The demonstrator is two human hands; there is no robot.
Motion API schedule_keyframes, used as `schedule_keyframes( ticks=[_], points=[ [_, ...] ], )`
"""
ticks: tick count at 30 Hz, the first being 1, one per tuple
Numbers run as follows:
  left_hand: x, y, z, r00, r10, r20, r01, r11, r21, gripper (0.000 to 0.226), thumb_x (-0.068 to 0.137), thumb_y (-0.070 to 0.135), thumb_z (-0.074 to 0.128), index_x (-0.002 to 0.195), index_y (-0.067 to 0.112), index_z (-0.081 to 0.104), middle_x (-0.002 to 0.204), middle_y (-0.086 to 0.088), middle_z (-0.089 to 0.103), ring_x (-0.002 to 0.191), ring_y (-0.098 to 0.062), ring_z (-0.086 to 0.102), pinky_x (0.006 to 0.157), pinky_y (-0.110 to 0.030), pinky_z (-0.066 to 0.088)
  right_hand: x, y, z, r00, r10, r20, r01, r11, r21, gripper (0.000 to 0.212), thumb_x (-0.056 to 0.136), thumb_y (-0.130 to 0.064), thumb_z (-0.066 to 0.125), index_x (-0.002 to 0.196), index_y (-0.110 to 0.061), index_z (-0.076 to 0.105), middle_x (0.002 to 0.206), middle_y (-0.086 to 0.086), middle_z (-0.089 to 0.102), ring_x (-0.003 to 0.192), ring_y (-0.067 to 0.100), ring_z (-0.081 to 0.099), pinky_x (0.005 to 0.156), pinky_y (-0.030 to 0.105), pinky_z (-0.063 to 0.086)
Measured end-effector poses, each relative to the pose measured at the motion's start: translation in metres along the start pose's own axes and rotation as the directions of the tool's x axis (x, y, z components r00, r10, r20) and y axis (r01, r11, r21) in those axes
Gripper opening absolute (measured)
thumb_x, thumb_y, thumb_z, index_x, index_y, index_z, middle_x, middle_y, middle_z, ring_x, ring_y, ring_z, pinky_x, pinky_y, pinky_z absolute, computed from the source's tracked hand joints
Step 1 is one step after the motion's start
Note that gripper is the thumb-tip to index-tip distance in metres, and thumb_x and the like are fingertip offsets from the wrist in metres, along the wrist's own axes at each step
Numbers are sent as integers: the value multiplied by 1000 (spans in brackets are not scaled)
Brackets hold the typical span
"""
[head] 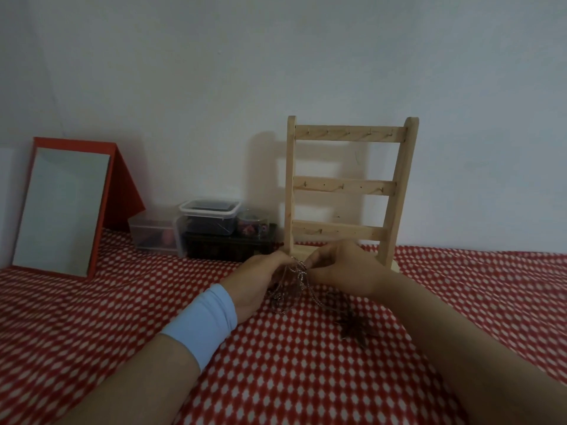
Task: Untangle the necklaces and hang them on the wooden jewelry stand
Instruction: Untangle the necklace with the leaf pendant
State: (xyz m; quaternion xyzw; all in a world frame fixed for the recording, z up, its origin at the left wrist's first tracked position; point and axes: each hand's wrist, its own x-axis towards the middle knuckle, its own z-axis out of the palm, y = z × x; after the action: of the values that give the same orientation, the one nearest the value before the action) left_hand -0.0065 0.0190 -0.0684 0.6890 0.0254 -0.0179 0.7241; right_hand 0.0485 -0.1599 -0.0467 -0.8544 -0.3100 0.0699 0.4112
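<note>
Left forearm: one pale blue stretch-fabric wristband (204, 325), plain and unmarked. Right forearm (454, 342): bare, no sleeve.

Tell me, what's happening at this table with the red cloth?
A person is working at a knot of thin silvery necklace chains, pinching it between the left hand and right hand just above the red-and-white patterned cloth. Loose chain ends trail onto the cloth. Behind the hands, the pale wooden ladder-shaped jewelry stand stands upright with nothing on its hooks, so no necklace has been hung yet.
</note>
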Motion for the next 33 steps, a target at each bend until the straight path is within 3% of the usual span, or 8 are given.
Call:
schedule_keyframes(
  ticks=[7,9,11,13,18,24,29,33],
  points=[
    [-1,4,-7,997,-54,53,52,998,34,39,93,40,58,117,11,70,109,-5,75,105,-19,69,97,-33,49,-1,-1,-3,1000,-8,27,6,999,47,11,93,-8,65,92,-18,71,90,-4,73,81,4,69,78,18,57],
    [-2,3,-7,998,-31,55,32,999,-19,29,94,36,58,98,15,76,99,-4,75,98,-20,70,93,-33,49,0,-3,-2,998,15,59,-17,1000,27,10,94,-9,63,91,-17,68,83,-5,69,67,-4,63,64,12,51],
    [-2,3,-4,998,22,54,-16,993,-117,39,96,26,53,66,17,76,80,-3,68,81,-19,64,86,-32,49,2,-3,-1,997,36,67,-38,999,24,11,95,-6,59,87,-14,61,75,-5,59,57,0,53,54,13,42],
    [-3,3,-2,995,49,82,-30,976,-214,46,97,15,49,57,18,70,70,-3,56,70,-16,55,75,-30,46,3,-2,-2,997,51,61,-53,998,43,17,94,-1,54,83,-14,52,70,-4,50,56,5,45,53,16,37],
    [-6,0,1,985,85,151,-49,973,-227,9,86,12,57,77,11,57,70,-5,57,67,-16,57,68,-28,51,0,0,-3,998,-9,62,4,997,78,28,84,12,53,95,-13,60,96,10,65,83,20,61,70,26,51],
    [-4,2,-4,980,111,165,-57,951,-304,5,80,13,57,78,10,59,80,-13,68,73,-22,64,72,-35,50,-1,0,-4,992,-69,104,42,969,243,22,92,4,63,104,-10,75,100,4,77,94,21,72,88,31,59],
    [-1,2,-11,990,136,-49,-138,989,-46,13,95,6,55,83,5,62,73,-8,66,71,-18,64,69,-30,54,-4,-1,-8,998,10,63,-26,966,256,13,93,-4,68,98,-9,79,92,3,79,77,12,70,76,23,60],
    [-2,1,-12,960,248,-128,-202,934,294,14,91,4,63,97,14,57,88,-10,68,73,-21,67,75,-36,56,-4,-5,-8,995,95,-24,-77,909,411,8,87,-2,74,92,-6,80,89,6,79,70,15,69,70,25,60]
  ],
)
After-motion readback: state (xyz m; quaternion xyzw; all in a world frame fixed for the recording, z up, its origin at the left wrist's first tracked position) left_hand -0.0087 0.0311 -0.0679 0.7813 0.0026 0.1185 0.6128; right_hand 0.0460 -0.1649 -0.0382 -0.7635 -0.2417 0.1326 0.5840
